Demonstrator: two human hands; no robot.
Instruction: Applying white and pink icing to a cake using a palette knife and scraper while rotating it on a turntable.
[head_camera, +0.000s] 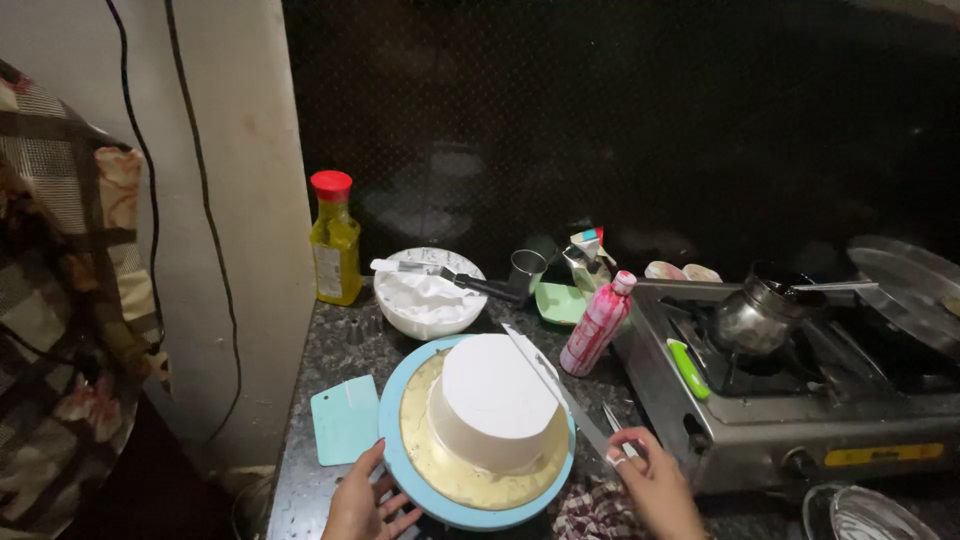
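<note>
Open tabletop (330, 345) is seen left of the turntable (400, 470), apart from a flat green scraper (346, 420). The right side is blocked by the stove (800, 420); behind, passage is crowded by bowl (428, 300), oil bottle (334, 240) and pink bottle (597, 325).

hands (640, 485) cut off below, glass bowl (865, 512) cropped, turntable (395, 440) edge cropped

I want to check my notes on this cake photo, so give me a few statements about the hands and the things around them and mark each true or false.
1. The right hand holds a long metal spatula over the white cake. True.
2. The left hand rests on the bowl of cream. False: it touches the blue turntable.
3. A teal scraper lies left of the turntable. True.
4. The yellow bottle has a green cap. False: the cap is red.
</note>
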